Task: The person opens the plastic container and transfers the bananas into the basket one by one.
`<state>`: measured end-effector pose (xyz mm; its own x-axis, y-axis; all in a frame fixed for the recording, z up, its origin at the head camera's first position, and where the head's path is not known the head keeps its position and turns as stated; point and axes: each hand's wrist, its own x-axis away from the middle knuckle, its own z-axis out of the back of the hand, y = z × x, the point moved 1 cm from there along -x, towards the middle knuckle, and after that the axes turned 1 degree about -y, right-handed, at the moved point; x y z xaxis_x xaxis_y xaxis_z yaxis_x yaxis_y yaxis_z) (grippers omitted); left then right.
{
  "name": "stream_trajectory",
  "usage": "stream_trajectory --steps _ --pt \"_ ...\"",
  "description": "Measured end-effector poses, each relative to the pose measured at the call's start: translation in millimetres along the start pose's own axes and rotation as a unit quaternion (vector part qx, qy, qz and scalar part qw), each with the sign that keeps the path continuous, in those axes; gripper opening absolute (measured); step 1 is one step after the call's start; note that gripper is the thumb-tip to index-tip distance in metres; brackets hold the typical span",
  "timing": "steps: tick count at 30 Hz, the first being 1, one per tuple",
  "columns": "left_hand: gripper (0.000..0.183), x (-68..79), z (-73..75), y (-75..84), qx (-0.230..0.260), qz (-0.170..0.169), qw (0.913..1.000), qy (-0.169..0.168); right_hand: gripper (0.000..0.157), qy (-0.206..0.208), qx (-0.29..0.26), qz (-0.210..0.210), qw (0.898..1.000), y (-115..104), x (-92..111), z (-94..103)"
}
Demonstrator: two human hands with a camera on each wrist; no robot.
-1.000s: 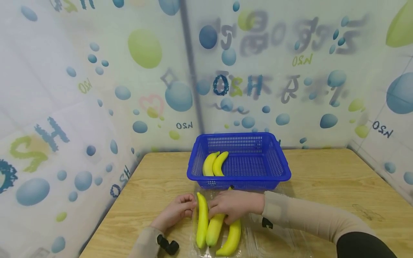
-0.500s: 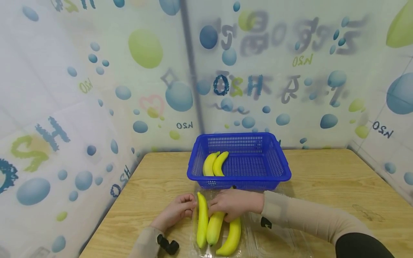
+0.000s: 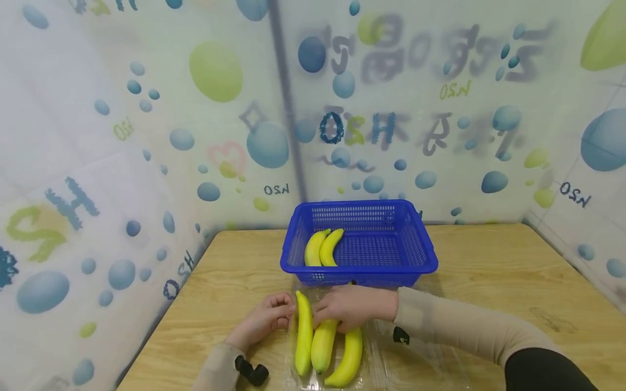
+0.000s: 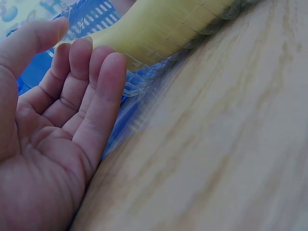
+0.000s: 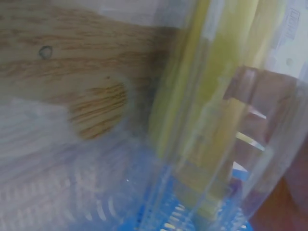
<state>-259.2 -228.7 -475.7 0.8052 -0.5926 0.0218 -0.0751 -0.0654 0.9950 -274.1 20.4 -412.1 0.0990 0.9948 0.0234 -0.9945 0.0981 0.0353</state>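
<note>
In the head view, a clear plastic clamshell container lies unfolded on the table, with three yellow bananas side by side in its left half. My right hand reaches over from the right and grips the middle banana, covering its upper part. It also hides part of the right banana. Beside the container's left wall, my left hand has loosely bent fingers. Their tips are at the wall near the left banana; in the left wrist view, thumb and fingers are apart.
A blue plastic basket stands just behind the container and holds two bananas on its left side. The wooden table meets patterned curtains at the back and sides.
The whole head view has shifted slightly left. Both hands and the bananas keep nearly the same places relative to the container.
</note>
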Motion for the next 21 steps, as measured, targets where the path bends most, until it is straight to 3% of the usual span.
stream_trajectory --steps 21 --pt "0.013 0.2 -0.1 -0.7 -0.009 -0.003 0.9999 0.009 0.048 0.021 0.024 0.008 0.999 -3.5 2.9 9.6"
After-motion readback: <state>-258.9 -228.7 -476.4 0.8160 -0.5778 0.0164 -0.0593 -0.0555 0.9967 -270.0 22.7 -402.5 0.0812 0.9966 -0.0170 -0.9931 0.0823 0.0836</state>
